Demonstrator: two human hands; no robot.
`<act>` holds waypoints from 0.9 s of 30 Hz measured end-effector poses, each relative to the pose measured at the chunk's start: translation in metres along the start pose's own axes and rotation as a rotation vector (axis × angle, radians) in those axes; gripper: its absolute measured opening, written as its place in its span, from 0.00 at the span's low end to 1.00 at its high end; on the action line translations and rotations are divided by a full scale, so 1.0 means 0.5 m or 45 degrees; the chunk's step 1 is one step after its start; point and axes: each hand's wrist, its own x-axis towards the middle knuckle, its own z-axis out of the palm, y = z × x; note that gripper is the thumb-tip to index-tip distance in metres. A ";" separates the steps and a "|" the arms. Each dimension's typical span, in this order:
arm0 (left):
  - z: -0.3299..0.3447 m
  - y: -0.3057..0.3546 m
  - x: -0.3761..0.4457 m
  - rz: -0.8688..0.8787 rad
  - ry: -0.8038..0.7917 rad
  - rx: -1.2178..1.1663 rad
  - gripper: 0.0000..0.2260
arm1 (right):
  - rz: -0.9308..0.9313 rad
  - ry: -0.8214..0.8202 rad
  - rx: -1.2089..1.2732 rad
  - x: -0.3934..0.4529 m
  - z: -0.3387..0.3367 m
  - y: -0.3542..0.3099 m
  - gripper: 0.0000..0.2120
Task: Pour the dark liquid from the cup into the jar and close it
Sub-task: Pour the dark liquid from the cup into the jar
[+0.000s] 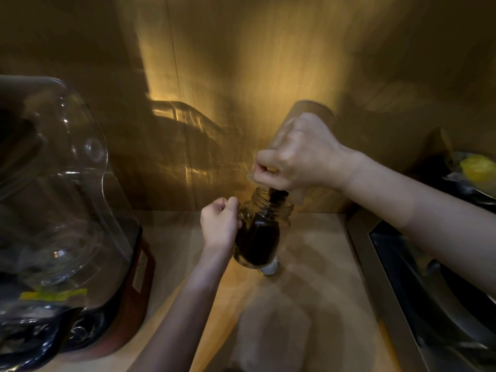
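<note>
A glass jar [259, 233] with a handle stands on the wooden counter, mostly filled with dark liquid. My left hand [220, 224] grips its handle on the left side. Above it, my right hand [298, 157] holds a clear plastic cup [311, 114] tipped upside down over the jar's mouth. A dark stream [276, 196] runs from the cup's rim into the jar. A round metal lid [269, 268] lies on the counter just behind the jar's base, partly hidden by it.
A large blender with a clear cover [61, 200] and red base [134, 299] fills the left side. A steel sink [434, 285] lies at the right, with a yellow object [477, 166] on a dish behind it. A wooden wall [241, 76] backs the counter.
</note>
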 end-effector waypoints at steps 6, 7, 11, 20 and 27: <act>0.000 0.004 0.001 -0.010 0.009 0.013 0.15 | -0.048 -0.004 -0.047 -0.001 0.001 -0.004 0.16; -0.001 0.006 0.000 -0.011 0.007 0.014 0.15 | -0.051 -0.003 -0.048 -0.001 0.000 -0.002 0.16; -0.001 0.013 -0.002 -0.008 -0.010 0.025 0.15 | -0.091 -0.009 -0.053 0.000 -0.001 0.001 0.16; 0.000 0.010 -0.005 -0.059 0.010 0.011 0.14 | -0.181 0.053 -0.077 -0.004 0.001 -0.003 0.16; -0.002 0.005 -0.009 -0.075 -0.054 -0.006 0.14 | -0.196 0.096 -0.048 -0.015 -0.009 0.001 0.16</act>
